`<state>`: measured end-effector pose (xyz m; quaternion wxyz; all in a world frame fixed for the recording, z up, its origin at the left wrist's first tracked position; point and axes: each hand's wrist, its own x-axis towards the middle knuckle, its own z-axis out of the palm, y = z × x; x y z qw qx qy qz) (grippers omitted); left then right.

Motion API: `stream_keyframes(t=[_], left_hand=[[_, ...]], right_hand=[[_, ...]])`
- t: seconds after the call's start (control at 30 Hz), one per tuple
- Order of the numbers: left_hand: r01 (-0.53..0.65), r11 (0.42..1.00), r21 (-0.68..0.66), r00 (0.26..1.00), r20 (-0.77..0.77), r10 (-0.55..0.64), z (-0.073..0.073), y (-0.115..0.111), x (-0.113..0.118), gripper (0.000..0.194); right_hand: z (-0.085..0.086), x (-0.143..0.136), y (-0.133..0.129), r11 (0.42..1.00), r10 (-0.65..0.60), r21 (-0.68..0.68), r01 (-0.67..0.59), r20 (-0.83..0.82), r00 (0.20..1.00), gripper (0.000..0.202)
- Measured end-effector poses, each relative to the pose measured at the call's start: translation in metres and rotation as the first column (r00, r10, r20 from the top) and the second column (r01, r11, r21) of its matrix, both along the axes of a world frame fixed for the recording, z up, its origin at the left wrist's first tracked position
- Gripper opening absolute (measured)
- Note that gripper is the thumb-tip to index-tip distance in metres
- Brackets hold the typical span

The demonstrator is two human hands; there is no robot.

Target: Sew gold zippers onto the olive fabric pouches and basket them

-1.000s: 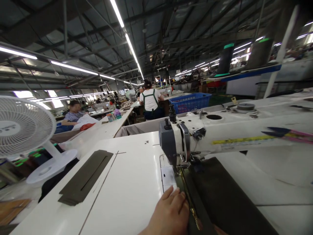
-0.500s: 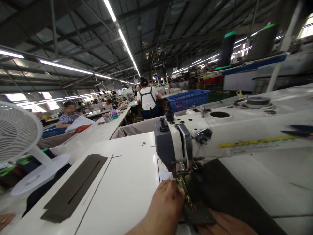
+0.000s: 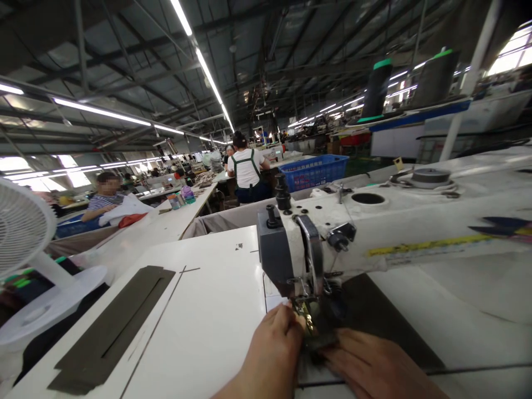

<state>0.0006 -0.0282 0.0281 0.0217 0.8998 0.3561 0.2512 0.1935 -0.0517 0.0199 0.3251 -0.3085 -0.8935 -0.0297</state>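
A brass-toothed zipper (image 3: 308, 320) runs toward the needle area of the sewing machine (image 3: 277, 257), with dark olive fabric (image 3: 388, 324) beside it on the right. My left hand (image 3: 276, 346) is closed at the zipper's left edge, just in front of the presser foot; its fingertips are partly hidden. My right hand (image 3: 369, 357) grips the near end of the dark fabric, thumb side up, close to my left hand. Slight blur covers the fabric between the two hands.
On the white table to the left lies a stack of dark panels (image 3: 114, 327) with a slit. A white fan (image 3: 29, 238) stands at the left edge. Scissors (image 3: 499, 226) and a yellow tape measure (image 3: 428, 244) are on the machine arm. Co-workers sit beyond.
The zipper and dark fabric have moved forward under the machine, so less zipper shows. My right hand has moved forward with them. The whole view has shifted slightly.
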Motion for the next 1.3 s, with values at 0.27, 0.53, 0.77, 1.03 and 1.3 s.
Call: stream_keyframes(t=[0.27,0.53,0.77,1.03,1.3], left_hand=[[-0.169,0.976,-0.138,0.983,0.050,0.177,0.010,-0.016,0.007,0.022],[-0.168,0.986,0.009,0.984,0.062,0.167,0.000,-0.013,0.005,0.015],[-0.065,0.994,0.093,0.996,-0.060,0.070,0.006,-0.010,0.005,0.006],[-0.065,0.998,0.016,0.988,-0.137,0.067,0.016,-0.010,0.009,0.008],[-0.050,0.998,-0.027,0.992,-0.119,0.047,0.017,-0.014,0.005,0.023]], right_hand=[[0.014,-0.017,0.024,0.929,-0.229,-0.291,0.230,0.038,0.973,0.018],[0.009,-0.006,0.038,0.879,-0.284,-0.405,0.252,-0.019,0.959,0.018],[0.012,-0.006,0.043,0.832,-0.336,-0.453,0.320,0.048,0.941,0.025],[0.011,-0.009,0.051,0.790,-0.444,-0.346,0.506,0.246,0.862,0.026],[0.010,-0.017,0.054,0.736,-0.543,-0.297,0.609,0.278,0.792,0.032]])
